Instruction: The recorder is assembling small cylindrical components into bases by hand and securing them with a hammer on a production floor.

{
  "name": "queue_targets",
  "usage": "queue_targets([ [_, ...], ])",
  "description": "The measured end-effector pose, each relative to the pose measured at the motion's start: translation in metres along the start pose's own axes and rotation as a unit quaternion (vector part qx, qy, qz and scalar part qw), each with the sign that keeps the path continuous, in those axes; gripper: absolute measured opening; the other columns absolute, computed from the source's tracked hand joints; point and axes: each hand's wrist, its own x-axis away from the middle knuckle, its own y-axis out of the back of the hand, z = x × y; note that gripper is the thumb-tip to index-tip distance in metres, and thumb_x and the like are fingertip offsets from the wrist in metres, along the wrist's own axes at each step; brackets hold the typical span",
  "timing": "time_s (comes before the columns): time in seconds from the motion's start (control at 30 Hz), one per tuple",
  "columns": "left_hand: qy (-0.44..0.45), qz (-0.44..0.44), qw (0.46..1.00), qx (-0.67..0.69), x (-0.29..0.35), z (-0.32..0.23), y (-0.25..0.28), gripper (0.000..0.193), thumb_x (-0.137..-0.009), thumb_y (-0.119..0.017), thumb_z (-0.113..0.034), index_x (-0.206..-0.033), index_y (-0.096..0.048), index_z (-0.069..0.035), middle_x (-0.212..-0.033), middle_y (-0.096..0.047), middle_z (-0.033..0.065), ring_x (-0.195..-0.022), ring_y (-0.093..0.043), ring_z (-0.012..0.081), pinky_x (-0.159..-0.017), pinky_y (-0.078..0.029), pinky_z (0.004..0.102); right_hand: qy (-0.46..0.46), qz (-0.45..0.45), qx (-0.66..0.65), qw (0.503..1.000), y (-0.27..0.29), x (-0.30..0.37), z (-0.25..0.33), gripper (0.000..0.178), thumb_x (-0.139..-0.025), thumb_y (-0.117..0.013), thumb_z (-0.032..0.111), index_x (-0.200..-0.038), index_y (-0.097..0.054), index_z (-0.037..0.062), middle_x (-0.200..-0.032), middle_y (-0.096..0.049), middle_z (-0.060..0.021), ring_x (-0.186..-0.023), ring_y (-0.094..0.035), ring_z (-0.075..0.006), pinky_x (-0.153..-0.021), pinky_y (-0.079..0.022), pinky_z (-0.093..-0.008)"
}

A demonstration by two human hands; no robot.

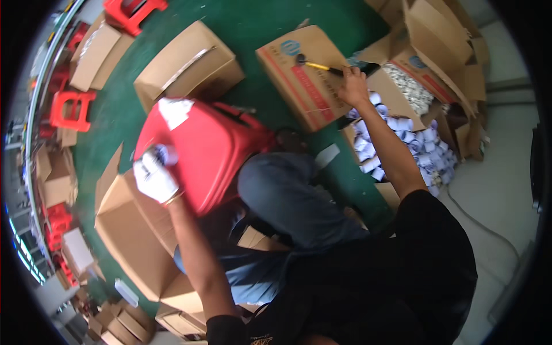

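Note:
My left hand [155, 176], in a white glove, is closed around a small white cylindrical piece [167, 154]; both are slightly blurred. They are over the left side of a large red plastic object [210, 146] with rounded edges, in front of my knees. A white patch [175, 113] shows at its far end. My bare right hand [353, 87] reaches forward and grips the dark end of a hammer [316, 65] with a black head and a yellow handle section. The hammer is over a closed cardboard box [310, 109]; whether it touches the top, I cannot tell.
Many similar white cylindrical pieces [428, 150] lie heaped beside my right forearm. Behind them, an open carton [407, 86] holds small pale parts. An open cardboard box [129, 230] stands at my left, another [190, 63] ahead. Red stools [72, 110] line the far left.

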Motion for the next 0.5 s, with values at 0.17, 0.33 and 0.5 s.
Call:
queue_targets([
  [0.17,-0.017,0.005,1.000,-0.005,-0.001,0.007,-0.005,0.024,-0.097,-0.051,-0.013,-0.089,-0.071,-0.003,-0.082,-0.070,0.0059,-0.071,-0.062,0.0137,-0.070,-0.050,0.0248,0.005,0.112,0.085,0.990,-0.020,-0.025,-0.043,0.050,-0.075,-0.063,0.015,-0.123,-0.054,0.0051,-0.125,-0.056,-0.0197,-0.106,-0.056,-0.0420,-0.090,-0.047,-0.0464],
  [0.33,-0.022,0.010,1.000,0.000,0.004,0.003,0.000,0.023,-0.096,-0.050,-0.011,-0.094,-0.071,-0.002,-0.085,-0.068,0.0078,-0.073,-0.060,0.0171,-0.071,-0.049,0.0265,-0.001,0.225,0.125,0.966,-0.052,-0.057,-0.062,0.041,-0.080,-0.059,0.021,-0.117,-0.055,0.0042,-0.117,-0.061,-0.0207,-0.101,-0.060,-0.0413,-0.085,-0.049,-0.0466],
  [0.5,-0.202,0.021,0.957,-0.208,0.002,0.014,-0.008,0.017,-0.092,-0.053,-0.015,-0.094,-0.068,-0.007,-0.086,-0.059,0.0107,-0.073,-0.055,0.0265,-0.068,-0.045,0.0357,0.109,0.321,-0.210,0.917,-0.019,-0.050,-0.037,0.028,-0.090,-0.057,0.029,-0.090,-0.061,0.0011,-0.071,-0.061,-0.0107,-0.066,-0.061,-0.0273,-0.060,-0.049,-0.0413],
])
